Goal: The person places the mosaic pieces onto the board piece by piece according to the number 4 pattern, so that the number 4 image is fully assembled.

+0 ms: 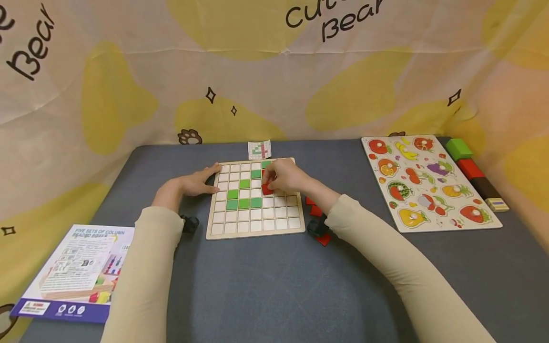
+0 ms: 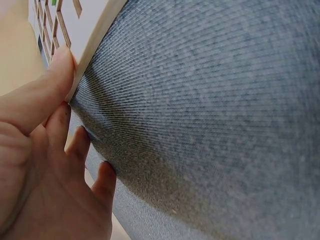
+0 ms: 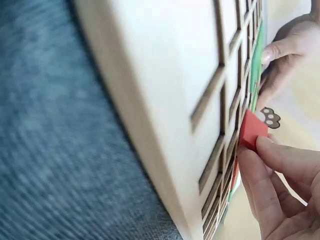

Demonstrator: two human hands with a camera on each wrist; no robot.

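A wooden grid board (image 1: pixel 255 232) lies flat on the grey table, with several green tiles (image 1: pixel 243 204) set in its cells. My right hand (image 1: pixel 280 178) hovers over the board's upper right part and pinches a red square tile (image 1: pixel 267 189) between thumb and fingers; the right wrist view shows that red tile (image 3: pixel 252 130) at my fingertips (image 3: pixel 264 145) above the grid board (image 3: pixel 165 100). My left hand (image 1: pixel 198 183) rests against the board's left edge with straight fingers; in the left wrist view its thumb (image 2: pixel 52 82) presses the board's wooden rim (image 2: pixel 92 47).
Loose red tiles (image 1: pixel 316 209) lie right of the board by my right forearm. A small pattern card (image 1: pixel 259 150) sits behind the board. A fruit peg puzzle (image 1: pixel 424 183) and coloured blocks (image 1: pixel 469 167) are at the right, a printed box (image 1: pixel 75 271) at the front left.
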